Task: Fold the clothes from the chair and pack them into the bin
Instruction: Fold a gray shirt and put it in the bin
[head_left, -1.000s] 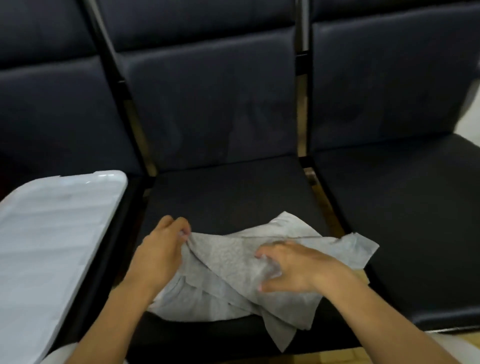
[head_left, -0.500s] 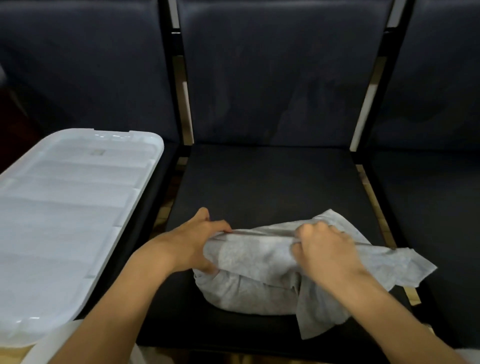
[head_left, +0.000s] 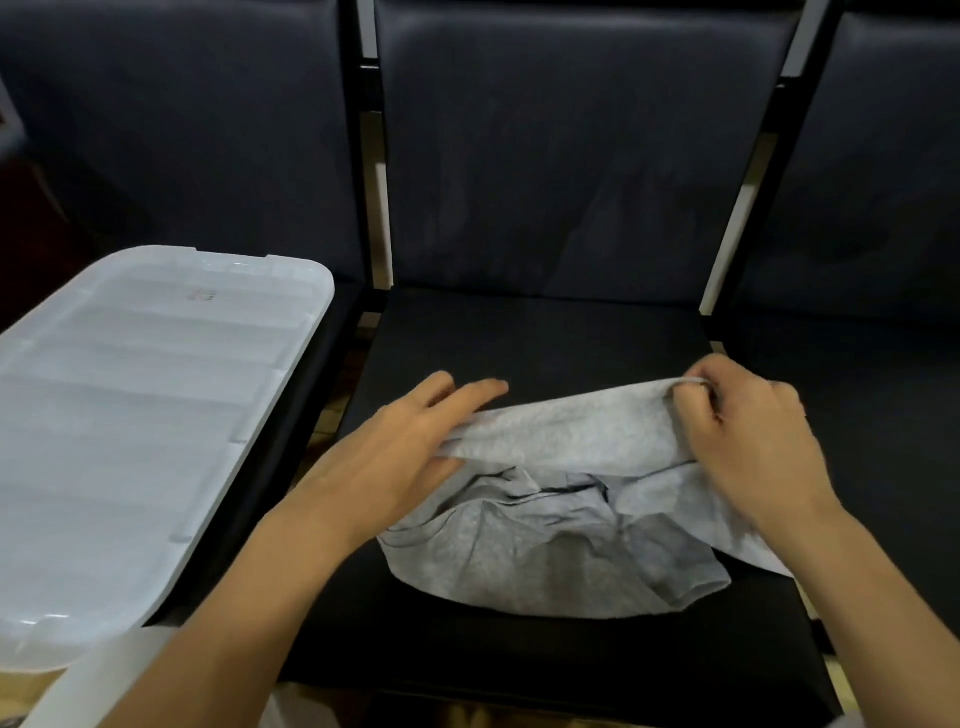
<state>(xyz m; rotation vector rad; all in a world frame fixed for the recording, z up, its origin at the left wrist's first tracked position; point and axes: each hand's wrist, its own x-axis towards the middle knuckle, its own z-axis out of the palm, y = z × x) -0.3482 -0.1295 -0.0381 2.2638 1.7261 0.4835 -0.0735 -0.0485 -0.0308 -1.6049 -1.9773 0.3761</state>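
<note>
A crumpled grey garment (head_left: 561, 551) lies on the front half of the middle black chair seat (head_left: 519, 338). Its upper edge is pulled into a taut band between my two hands. My left hand (head_left: 410, 447) holds the left end of that band; its fingers point forward over the seat and its thumb is hidden under the cloth. At the right end, my right hand (head_left: 748, 436) has its fingers curled round the hem. The white translucent bin (head_left: 130, 415) stands on the chair to the left, its ribbed lid on top.
Dark padded backrests (head_left: 571, 156) rise behind all three seats, with black frame posts between them. Another black seat (head_left: 857, 389) lies to the right. Something pale shows at the bottom left corner under my left forearm.
My hands have moved apart and lifted the garment's edge, stretching it out. The right hand went right, and the left hand's fingers straightened. The view shifted slightly.
</note>
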